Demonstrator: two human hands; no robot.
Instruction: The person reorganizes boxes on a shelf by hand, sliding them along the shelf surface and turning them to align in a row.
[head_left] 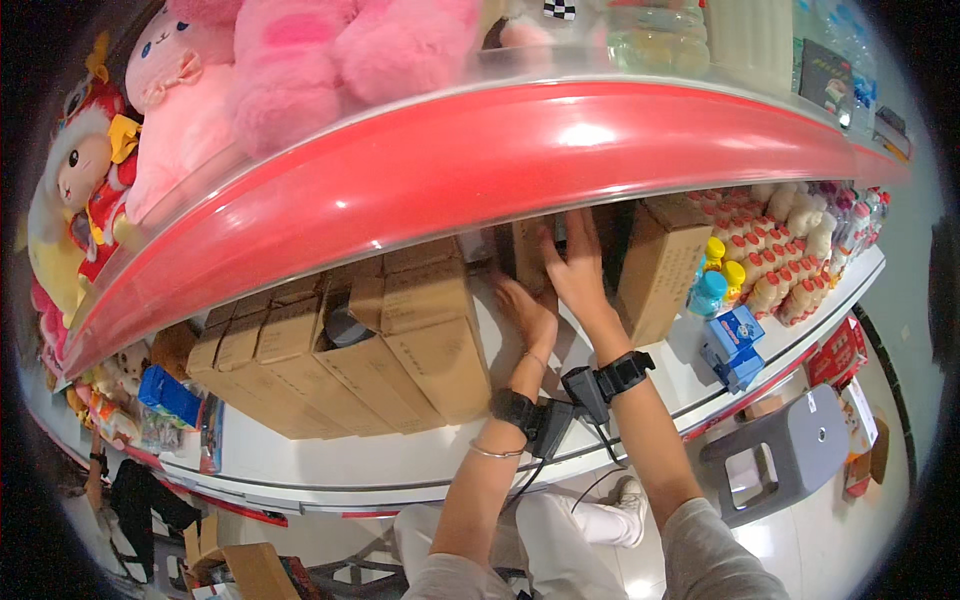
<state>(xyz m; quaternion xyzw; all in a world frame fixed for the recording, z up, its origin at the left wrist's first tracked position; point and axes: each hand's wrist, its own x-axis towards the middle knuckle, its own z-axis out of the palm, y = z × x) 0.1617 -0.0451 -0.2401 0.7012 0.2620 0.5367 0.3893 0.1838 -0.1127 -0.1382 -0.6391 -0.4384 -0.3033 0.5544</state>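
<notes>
Both of my arms reach under the red shelf edge onto a white lower shelf. A narrow brown cardboard box (527,252) stands deep in the gap, partly in shadow. At its lower left side is my left hand (528,318), with its fingertips partly hidden. My right hand (578,272) is on its right side, thumb against the front and long fingers stretched back along it. The box is between the two hands. Left of the gap stands a row of tall cardboard boxes (435,350); one has a torn opening showing something dark. Another tall cardboard box (660,265) stands right of my right hand.
The red shelf edge (480,150) curves low above my hands, with pink plush toys (290,90) over it. Small bottles (770,260) and blue packets (735,340) fill the right side. A grey stool (790,450) and an open carton (250,570) are on the floor.
</notes>
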